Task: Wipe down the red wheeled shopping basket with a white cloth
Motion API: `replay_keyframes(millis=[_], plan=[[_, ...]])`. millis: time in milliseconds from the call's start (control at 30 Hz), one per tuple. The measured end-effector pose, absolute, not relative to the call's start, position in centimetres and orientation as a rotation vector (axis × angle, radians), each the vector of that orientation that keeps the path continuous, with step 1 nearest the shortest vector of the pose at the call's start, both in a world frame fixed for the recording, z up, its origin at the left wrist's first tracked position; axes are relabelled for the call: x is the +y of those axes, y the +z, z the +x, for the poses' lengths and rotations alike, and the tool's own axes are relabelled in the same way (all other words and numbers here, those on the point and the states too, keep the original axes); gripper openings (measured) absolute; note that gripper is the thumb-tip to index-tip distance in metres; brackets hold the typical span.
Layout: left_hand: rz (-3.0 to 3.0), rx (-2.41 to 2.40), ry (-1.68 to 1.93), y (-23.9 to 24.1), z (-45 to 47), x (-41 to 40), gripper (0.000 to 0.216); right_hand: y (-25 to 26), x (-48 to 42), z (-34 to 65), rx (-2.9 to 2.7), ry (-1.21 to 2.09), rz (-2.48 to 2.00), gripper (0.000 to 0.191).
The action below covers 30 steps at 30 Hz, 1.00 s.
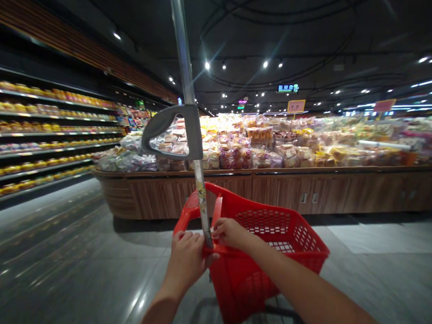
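Observation:
A red plastic shopping cart stands before me, its perforated basket toward the right. My left hand is wrapped round the cart's red handle. Beside it, my right hand is closed, with fingertips bunched at the foot of a metal pole. Whatever those fingertips pinch, if anything, is hidden. The scuffed pole rises from the handle area, leaning left toward the top of the view. Partway up it sits a grey loop-shaped plastic grip, touched by neither hand.
Behind the cart runs a wood-panelled display counter heaped with packaged food. Shelves of yellow-lidded jars line the left wall. Shiny grey floor tiles lie around the cart. Price signs rise above the counter.

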<state>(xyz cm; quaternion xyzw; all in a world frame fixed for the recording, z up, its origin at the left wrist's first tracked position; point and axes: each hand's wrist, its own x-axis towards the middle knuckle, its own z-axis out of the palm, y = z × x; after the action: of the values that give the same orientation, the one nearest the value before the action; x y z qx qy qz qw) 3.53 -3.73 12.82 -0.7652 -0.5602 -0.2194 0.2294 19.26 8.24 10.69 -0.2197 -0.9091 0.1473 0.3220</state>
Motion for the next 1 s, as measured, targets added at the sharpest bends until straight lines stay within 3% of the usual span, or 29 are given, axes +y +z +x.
replay_keyframes(millis=[167,367,567,867,1000], plan=[[-2.107,-1.554,-0.602,13.0,3.5,-3.7,0.020,12.3,4.0,21.3,-2.206,0.441,-0.670,0.029],[-2.103,-1.548,-0.564,13.2,3.4,-3.4,0.021,9.6,0.4,21.2,-2.154,0.360,-0.688,0.021],[-2.108,-1.543,-0.555,13.4,3.1,-3.2,0.024,6.0,0.9,25.2,-2.034,0.268,-1.029,0.020],[-2.095,-1.558,-0.510,13.3,3.1,-3.0,0.029,7.4,0.1,19.6,-1.960,0.231,-0.922,0.031],[-2.093,-1.563,-0.509,13.4,2.4,-2.8,0.033,6.0,0.2,22.8,-1.971,0.247,-1.028,0.027]])
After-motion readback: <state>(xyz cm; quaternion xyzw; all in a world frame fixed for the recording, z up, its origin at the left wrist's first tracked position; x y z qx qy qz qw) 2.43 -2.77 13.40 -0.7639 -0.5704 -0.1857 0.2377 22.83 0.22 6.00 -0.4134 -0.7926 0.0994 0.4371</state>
